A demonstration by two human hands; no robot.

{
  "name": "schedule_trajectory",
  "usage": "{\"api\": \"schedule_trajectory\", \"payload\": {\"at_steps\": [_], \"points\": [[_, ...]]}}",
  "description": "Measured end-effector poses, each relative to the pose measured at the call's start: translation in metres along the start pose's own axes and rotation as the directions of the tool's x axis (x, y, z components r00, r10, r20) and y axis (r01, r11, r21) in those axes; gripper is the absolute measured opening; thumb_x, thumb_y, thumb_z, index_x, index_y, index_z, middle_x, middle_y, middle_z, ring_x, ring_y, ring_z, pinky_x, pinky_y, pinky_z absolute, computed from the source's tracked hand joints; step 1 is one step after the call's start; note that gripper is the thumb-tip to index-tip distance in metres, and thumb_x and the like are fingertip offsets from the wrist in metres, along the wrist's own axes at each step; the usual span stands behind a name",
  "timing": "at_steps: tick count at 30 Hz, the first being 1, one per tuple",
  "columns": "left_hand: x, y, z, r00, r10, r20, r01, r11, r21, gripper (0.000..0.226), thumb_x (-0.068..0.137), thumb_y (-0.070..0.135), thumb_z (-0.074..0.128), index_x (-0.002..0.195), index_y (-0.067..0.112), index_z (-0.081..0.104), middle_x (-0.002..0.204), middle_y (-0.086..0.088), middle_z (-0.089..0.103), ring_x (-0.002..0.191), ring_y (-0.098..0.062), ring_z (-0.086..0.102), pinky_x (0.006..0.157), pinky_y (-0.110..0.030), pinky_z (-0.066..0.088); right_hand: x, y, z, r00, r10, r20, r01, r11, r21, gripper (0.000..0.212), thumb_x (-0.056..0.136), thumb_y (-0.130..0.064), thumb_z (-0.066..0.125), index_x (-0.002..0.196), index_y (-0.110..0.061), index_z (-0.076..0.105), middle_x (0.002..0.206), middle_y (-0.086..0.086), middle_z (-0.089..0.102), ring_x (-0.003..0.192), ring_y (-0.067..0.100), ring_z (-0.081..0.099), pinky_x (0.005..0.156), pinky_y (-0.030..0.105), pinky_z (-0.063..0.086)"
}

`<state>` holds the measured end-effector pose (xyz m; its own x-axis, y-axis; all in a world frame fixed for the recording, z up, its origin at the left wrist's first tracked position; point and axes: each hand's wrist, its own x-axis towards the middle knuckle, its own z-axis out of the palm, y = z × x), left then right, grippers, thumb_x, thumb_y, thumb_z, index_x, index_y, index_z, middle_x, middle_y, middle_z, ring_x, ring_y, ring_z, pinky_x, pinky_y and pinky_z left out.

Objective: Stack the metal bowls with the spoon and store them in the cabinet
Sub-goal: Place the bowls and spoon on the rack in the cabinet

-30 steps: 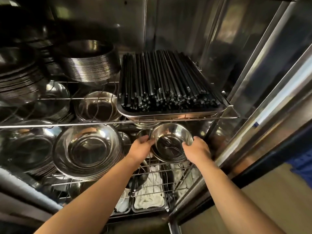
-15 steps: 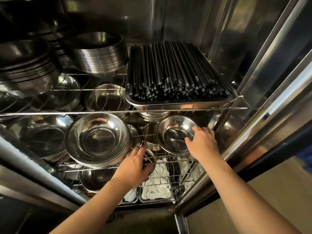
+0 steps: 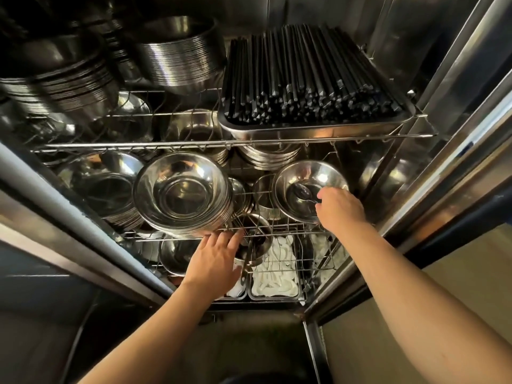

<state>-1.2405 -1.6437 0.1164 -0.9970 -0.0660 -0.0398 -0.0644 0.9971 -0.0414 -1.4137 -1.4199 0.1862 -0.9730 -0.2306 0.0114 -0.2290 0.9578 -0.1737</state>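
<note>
Steel cabinet (image 3: 457,112) shelves sit crowded; the right hand (image 3: 339,210) pinches the near rim of the metal bowl (image 3: 307,187) holding the spoon (image 3: 303,194), while the left hand (image 3: 214,260), fingers spread, touches the middle rack's (image 3: 277,231) front edge.

Polished, mirror-bright metal seen on the bowl (image 3: 307,187) and spoon (image 3: 303,194), glossy steel on the cabinet wall (image 3: 454,79), thin shiny wire on the rack (image 3: 194,144), matt black chopsticks (image 3: 310,79) in a steel tray (image 3: 313,131)

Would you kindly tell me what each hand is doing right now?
Left hand: open, fingers spread at the wire shelf edge, holding nothing.
Right hand: on the bowl rim; grip cannot be told.
</note>
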Motion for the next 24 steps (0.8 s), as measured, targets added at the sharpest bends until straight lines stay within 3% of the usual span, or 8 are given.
{"api": "schedule_trajectory", "payload": {"at_steps": [3,7,10,12,14,19,22,24], "points": [[0.001,0.002,0.001,0.999,-0.032,0.03,0.031,0.999,0.021,0.087,0.093,0.049,0.053,0.159,0.022,0.004,0.15,-0.008,0.045,0.142,-0.029,0.036,0.122,-0.043,0.022,-0.001,0.001,0.001,1.0,-0.017,0.011,0.017,1.0,-0.015,0.018,0.094,-0.013,0.055,0.101,-0.013,0.072,0.092,0.012,0.071,0.083,0.031,0.064,0.068,0.037,0.054],[-0.003,0.007,0.004,0.999,-0.045,0.011,0.044,0.996,0.073,0.087,0.093,0.048,0.053,0.16,0.018,0.006,0.145,-0.009,0.048,0.14,-0.029,0.037,0.122,-0.045,0.023,-0.013,0.004,0.0,0.997,-0.075,-0.03,0.077,0.995,0.071,0.018,0.094,-0.016,0.056,0.085,-0.01,0.07,0.084,0.011,0.067,0.08,0.032,0.061,0.067,0.037,0.052],[-0.005,0.011,0.008,0.998,-0.057,-0.004,0.058,0.996,0.075,0.088,0.091,0.048,0.055,0.16,0.016,0.01,0.145,-0.011,0.048,0.14,-0.031,0.036,0.122,-0.047,0.023,-0.028,0.008,0.0,0.989,-0.136,-0.052,0.144,0.973,0.181,0.028,0.095,-0.015,0.056,0.066,-0.012,0.06,0.063,0.005,0.059,0.063,0.027,0.058,0.06,0.033,0.051],[-0.006,0.013,0.009,0.997,-0.067,-0.036,0.069,0.996,0.053,0.087,0.088,0.045,0.06,0.158,0.014,0.019,0.142,-0.013,0.051,0.137,-0.032,0.041,0.121,-0.049,0.025,-0.043,0.009,-0.004,0.989,-0.147,-0.033,0.149,0.927,0.343,0.015,0.095,-0.018,0.059,0.087,-0.017,0.072,0.075,-0.002,0.071,0.066,0.016,0.064,0.063,0.028,0.053],[-0.006,0.015,0.011,0.995,-0.069,-0.073,0.072,0.996,0.044,0.086,0.084,0.042,0.065,0.156,0.011,0.027,0.136,-0.014,0.054,0.132,-0.033,0.045,0.12,-0.05,0.028,-0.062,0.01,-0.008,0.987,-0.159,0.014,0.131,0.859,0.496,0.02,0.094,-0.024,0.063,0.112,-0.023,0.073,0.091,-0.013,0.071,0.075,0.003,0.065,0.063,0.016,0.046],[-0.007,0.016,0.015,0.99,-0.072,-0.118,0.077,0.997,0.031,0.087,0.08,0.034,0.071,0.153,0.009,0.031,0.131,-0.016,0.055,0.127,-0.034,0.048,0.117,-0.053,0.031,-0.103,0.016,0.002,0.943,-0.264,0.201,0.066,0.742,0.667,0.023,0.088,-0.026,0.069,0.11,-0.031,0.074,0.091,-0.02,0.069,0.074,-0.002,0.068,0.069,0.024,0.058],[-0.006,0.017,0.016,0.989,-0.075,-0.127,0.08,0.996,0.031,0.089,0.078,0.032,0.073,0.152,0.008,0.031,0.132,-0.017,0.054,0.128,-0.035,0.048,0.117,-0.053,0.032,-0.111,0.017,0.031,0.887,-0.281,0.366,-0.069,0.704,0.707,0.024,0.088,-0.016,0.068,0.11,-0.025,0.073,0.092,-0.011,0.07,0.056,-0.002,0.067,0.048,0.014,0.051],[-0.005,0.017,0.017,0.988,-0.071,-0.133,0.077,0.996,0.039,0.09,0.076,0.031,0.074,0.151,0.007,0.031,0.132,-0.018,0.054,0.128,-0.035,0.047,0.117,-0.053,0.032,-0.111,0.013,0.054,0.874,-0.23,0.428,-0.163,0.691,0.704,0.025,0.089,-0.013,0.066,0.111,-0.019,0.073,0.09,-0.008,0.07,0.048,-0.001,0.065,0.043,0.012,0.047]]}}
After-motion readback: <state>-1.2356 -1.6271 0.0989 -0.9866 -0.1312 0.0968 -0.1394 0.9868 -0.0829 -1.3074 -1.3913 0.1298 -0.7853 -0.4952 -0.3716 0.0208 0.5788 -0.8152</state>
